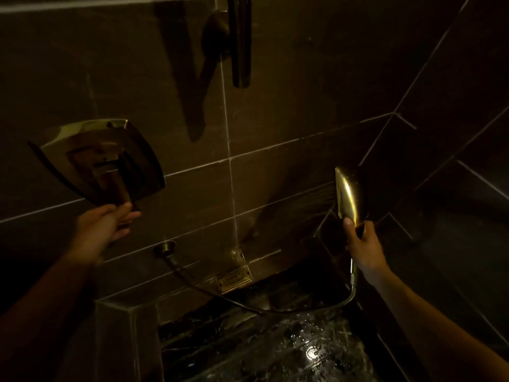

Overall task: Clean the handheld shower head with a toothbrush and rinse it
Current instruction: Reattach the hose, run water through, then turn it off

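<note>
Gripping the shower head [351, 194] by its handle, the right hand [363, 249] held it upright, well right of the wall mixer plate [82, 144], water spraying from it toward the wall. Left hand [104, 227] was at the lever [118, 188] on that plate, fingers fairly straight, blurred; cannot tell if gripping.

Dark brown wall tiles [275, 119] with pale grout run all round. On the left a brass valve plate [82, 150] sits on the wall, its lever [110, 172] pointing down. A dark pipe [241, 40] hangs at the top. Low down are a brass grate [235, 279] and a wet black marble floor [248, 354].
</note>
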Motion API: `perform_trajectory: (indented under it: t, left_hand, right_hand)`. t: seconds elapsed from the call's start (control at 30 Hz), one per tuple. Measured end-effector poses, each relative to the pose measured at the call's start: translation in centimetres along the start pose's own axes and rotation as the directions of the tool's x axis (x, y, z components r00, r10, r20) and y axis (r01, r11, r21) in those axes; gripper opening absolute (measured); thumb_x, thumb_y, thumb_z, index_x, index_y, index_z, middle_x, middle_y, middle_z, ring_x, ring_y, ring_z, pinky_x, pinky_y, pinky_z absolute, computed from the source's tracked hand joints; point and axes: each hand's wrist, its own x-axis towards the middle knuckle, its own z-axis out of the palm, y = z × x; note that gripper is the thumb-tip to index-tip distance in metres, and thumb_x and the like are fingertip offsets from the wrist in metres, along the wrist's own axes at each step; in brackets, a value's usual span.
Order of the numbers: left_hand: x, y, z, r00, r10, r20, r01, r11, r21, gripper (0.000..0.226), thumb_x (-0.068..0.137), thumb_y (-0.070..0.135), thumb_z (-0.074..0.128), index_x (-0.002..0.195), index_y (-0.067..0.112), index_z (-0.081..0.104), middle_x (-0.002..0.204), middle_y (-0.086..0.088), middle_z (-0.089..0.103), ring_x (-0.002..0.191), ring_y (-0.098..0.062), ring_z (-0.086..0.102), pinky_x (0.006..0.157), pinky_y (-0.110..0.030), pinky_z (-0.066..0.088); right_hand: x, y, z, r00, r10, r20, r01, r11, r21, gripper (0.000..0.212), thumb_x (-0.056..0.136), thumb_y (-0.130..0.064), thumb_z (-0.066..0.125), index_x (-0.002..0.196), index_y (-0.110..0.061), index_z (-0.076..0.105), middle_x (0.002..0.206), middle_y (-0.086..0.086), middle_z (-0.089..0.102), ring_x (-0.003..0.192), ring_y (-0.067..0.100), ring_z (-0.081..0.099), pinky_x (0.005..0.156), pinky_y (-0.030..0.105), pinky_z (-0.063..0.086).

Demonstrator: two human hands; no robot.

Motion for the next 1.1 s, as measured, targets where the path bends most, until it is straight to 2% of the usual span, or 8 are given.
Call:
perform_trajectory:
  t: [0.1,0.23,0.5,0.63,0.73,0.83,0.93,1.1]
  left_hand:
    - [0.9,0.5,0.4,0.998,-0.059,-0.032,0.057,0.996,-0.076,0.029,0.1,0.009,0.05,0.128,0.001,0.056,0.134,-0.01,0.061,0.118,-0.024,0.063,0.096,-0.035,0.046]
    - [1.3,0.3,0.8,0.995,-0.089,-0.053,0.084,0.993,-0.085,0.022,0.101,0.003,0.038,0.097,0.005,0.06,0.132,-0.015,0.061,0.115,-0.027,0.062,0.096,-0.036,0.045]
    - [1.1,-0.8,0.5,0.984,-0.166,0.066,0.174,0.976,-0.134,0.048,0.103,0.017,0.047,0.149,0.006,0.037,0.138,-0.008,0.058,0.125,-0.025,0.056,0.097,-0.04,0.045]
    - [-1.3,-1.5,1.3,0.95,-0.267,0.164,0.288,0.95,-0.12,0.042,0.105,0.027,0.043,0.145,0.015,0.044,0.137,-0.008,0.058,0.126,-0.032,0.056,0.099,-0.044,0.044]
    - [-3.8,-1.7,3.5,0.919,-0.307,0.245,0.305,0.951,0.047,0.031,0.105,0.018,0.043,0.133,0.011,0.051,0.128,-0.012,0.064,0.109,-0.032,0.063,0.086,-0.04,0.049]
    - [-6.2,-0.7,6.9,0.89,-0.279,0.361,0.199,0.949,0.244,0.02,0.098,0.013,0.056,0.117,0.01,0.062,0.114,-0.01,0.072,0.097,-0.03,0.07,0.09,-0.042,0.049]
    - [-9.0,1.6,10.9,0.828,-0.216,0.517,0.054,0.949,0.31,0.014,0.093,0.018,0.065,0.107,0.019,0.067,0.11,-0.006,0.075,0.095,-0.023,0.072,0.077,-0.03,0.052]
    - [-13.7,7.2,17.6,0.658,-0.083,0.748,-0.178,0.949,0.262,0.019,0.095,0.021,0.065,0.114,0.018,0.066,0.114,-0.002,0.071,0.092,-0.01,0.067,0.065,-0.012,0.047]
  right_hand:
    - [0.1,-1.0,0.0,1.0,-0.006,0.021,0.007,0.999,-0.042,0.037,0.1,-0.05,0.054,0.109,-0.014,0.051,0.094,0.007,0.059,0.078,0.019,0.061,0.064,0.034,0.048]
    - [-0.1,-2.2,0.1,0.999,-0.018,0.029,0.02,0.999,-0.041,0.031,0.101,-0.042,0.056,0.111,-0.013,0.05,0.095,0.003,0.058,0.078,0.015,0.06,0.063,0.028,0.046]
    - [-0.6,-3.0,0.7,1.0,0.005,-0.016,-0.005,1.0,-0.005,0.021,0.099,-0.032,0.063,0.104,-0.015,0.053,0.097,0.007,0.061,0.079,0.018,0.061,0.062,0.031,0.048]
    - [-1.3,-4.3,1.0,0.996,-0.034,-0.085,0.036,0.999,0.015,0.019,0.099,-0.028,0.062,0.101,-0.011,0.055,0.089,0.008,0.063,0.071,0.019,0.061,0.058,0.031,0.046]
    - [-2.0,-6.1,1.0,0.995,-0.053,-0.087,0.055,0.998,0.019,0.018,0.099,-0.028,0.062,0.097,-0.011,0.055,0.084,0.008,0.062,0.071,0.022,0.06,0.063,0.039,0.047]
    - [-3.0,-8.7,0.2,0.995,-0.078,-0.055,0.082,0.994,0.079,0.015,0.101,-0.025,0.058,0.097,-0.011,0.056,0.084,0.008,0.061,0.065,0.015,0.06,0.059,0.035,0.047]
    - [-4.1,-11.9,-0.7,0.996,-0.091,0.007,0.089,0.981,0.171,0.01,0.104,-0.017,0.055,0.094,-0.016,0.056,0.081,0.004,0.059,0.055,0.003,0.059,0.051,0.022,0.048]
    - [-6.2,-18.4,-3.6,0.991,-0.08,0.108,0.039,0.94,0.338,0.017,0.105,-0.015,0.05,0.113,-0.012,0.065,0.101,0.009,0.071,0.087,0.019,0.069,0.073,0.032,0.055]
